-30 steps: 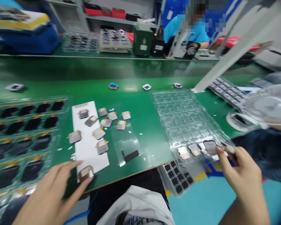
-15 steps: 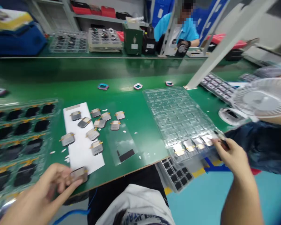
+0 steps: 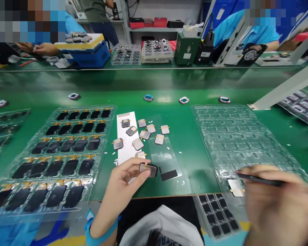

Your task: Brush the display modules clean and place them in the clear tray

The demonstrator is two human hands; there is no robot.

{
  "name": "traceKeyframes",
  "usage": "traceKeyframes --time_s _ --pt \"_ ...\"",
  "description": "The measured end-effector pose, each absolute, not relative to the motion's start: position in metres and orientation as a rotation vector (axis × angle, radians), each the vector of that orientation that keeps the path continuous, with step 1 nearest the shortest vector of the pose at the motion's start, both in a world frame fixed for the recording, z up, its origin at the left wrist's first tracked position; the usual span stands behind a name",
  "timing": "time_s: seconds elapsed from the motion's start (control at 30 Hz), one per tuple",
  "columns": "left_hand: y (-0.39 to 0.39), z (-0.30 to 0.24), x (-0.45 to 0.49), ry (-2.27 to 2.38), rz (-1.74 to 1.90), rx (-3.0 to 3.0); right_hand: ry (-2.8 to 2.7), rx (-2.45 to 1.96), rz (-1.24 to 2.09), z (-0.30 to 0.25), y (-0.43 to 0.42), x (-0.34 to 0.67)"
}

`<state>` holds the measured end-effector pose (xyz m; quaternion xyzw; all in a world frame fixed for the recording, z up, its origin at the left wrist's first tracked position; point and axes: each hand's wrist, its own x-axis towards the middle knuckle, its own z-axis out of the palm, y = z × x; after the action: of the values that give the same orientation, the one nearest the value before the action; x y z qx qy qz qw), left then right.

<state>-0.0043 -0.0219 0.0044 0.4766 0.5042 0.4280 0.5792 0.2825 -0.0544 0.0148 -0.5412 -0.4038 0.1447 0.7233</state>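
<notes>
My left hand [image 3: 123, 182] is over the lower end of a white sheet [image 3: 125, 136], pinching a small grey rectangular battery-like module [image 3: 148, 169] with gold tape tabs. Several similar modules [image 3: 145, 134] lie on the sheet and on a clear film [image 3: 166, 157] beside it. My right hand [image 3: 277, 201], blurred, holds a slim black tool [image 3: 259, 179] over the lower edge of a clear blister tray [image 3: 236, 143]. A tan module [image 3: 235, 188] lies in that tray just left of my fingers.
A clear tray of black panels with gold tabs [image 3: 59, 157] lies left on the green bench [image 3: 184, 85]. A black-celled tray [image 3: 215, 213] sits below the bench edge. Small coloured frames lie along the far bench. Co-workers sit beyond it.
The view has swung left. My left hand has carried the module up and right from the sheet's lower corner. My right hand now shows the black tool over the tray's edge.
</notes>
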Motion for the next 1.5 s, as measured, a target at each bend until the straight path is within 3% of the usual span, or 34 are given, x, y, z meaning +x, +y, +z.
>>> traceKeyframes --time_s 0.13,0.37,0.77,1.5 --pt "-0.021 -0.003 0.005 1.133 1.148 0.935 -0.888 -1.034 0.786 -0.001 -0.041 0.222" --pt "-0.027 -0.013 0.026 1.135 1.205 1.151 -0.701 -0.921 1.106 -0.009 -0.036 0.169" --pt "-0.016 -0.005 0.028 1.309 0.947 1.963 -1.082 -0.808 0.718 0.001 -0.038 0.159" --pt "-0.017 -0.015 0.032 1.138 0.960 1.819 -1.121 -0.890 0.483 -0.007 -0.028 0.146"
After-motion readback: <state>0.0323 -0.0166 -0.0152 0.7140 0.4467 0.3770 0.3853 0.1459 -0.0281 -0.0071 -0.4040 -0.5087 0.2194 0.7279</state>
